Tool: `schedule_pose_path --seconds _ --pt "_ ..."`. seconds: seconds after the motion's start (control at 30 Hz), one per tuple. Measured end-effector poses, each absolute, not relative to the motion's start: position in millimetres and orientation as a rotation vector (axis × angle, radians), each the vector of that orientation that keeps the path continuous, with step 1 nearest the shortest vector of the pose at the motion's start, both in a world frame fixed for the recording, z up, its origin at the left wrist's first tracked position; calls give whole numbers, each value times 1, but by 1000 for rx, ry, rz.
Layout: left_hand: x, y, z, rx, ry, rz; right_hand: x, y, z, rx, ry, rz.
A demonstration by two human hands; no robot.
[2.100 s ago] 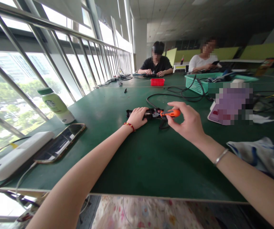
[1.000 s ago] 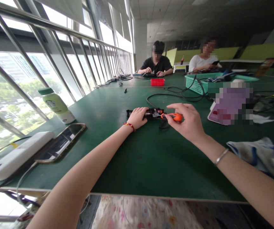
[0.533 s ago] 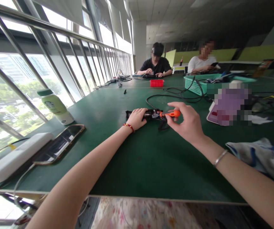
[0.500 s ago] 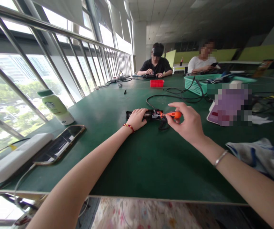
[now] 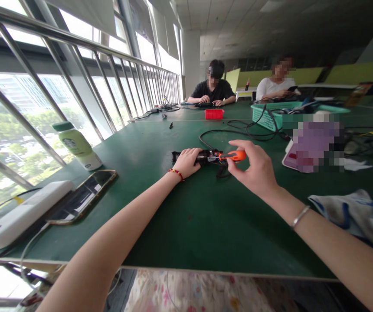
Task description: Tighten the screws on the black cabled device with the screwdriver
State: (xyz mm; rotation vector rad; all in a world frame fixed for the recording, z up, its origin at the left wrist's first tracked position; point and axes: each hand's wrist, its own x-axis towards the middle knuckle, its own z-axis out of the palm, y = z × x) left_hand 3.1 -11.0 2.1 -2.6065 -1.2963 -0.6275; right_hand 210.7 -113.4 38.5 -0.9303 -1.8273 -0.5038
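Observation:
A black, rod-shaped corded device [image 5: 211,156] lies on the green table [image 5: 186,225], its kind not clear from here. My left hand [image 5: 188,161] is closed over its left part and presses it to the tabletop. In my right hand [image 5: 253,162] is a screwdriver [image 5: 236,155] with an orange and black handle, pinched between thumb and fingers. The screwdriver lies almost level and points left at the device's right part. Its tip is too small to make out. Some dark cord hangs just below that end.
Left are a bottle [image 5: 77,145], a phone [image 5: 84,197] and a white power strip [image 5: 27,214]. A red tray [image 5: 214,114], a green basket [image 5: 264,116] and a purple item [image 5: 313,143] stand beyond; cloth [image 5: 349,212] lies right. Two people sit across.
The screwdriver handle has turned in my right fingers, so its black stripe now shows. My left hand and the device stay in place.

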Motion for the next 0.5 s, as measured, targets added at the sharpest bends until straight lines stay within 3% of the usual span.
schedule_pose_path --seconds 0.17,0.5 --pt "3 -10 1 -2602 -1302 -627 212 -112 36 -1087 -1774 -489" --pt "3 -10 2 -2604 -1300 -626 211 -113 39 -930 -1836 -514"
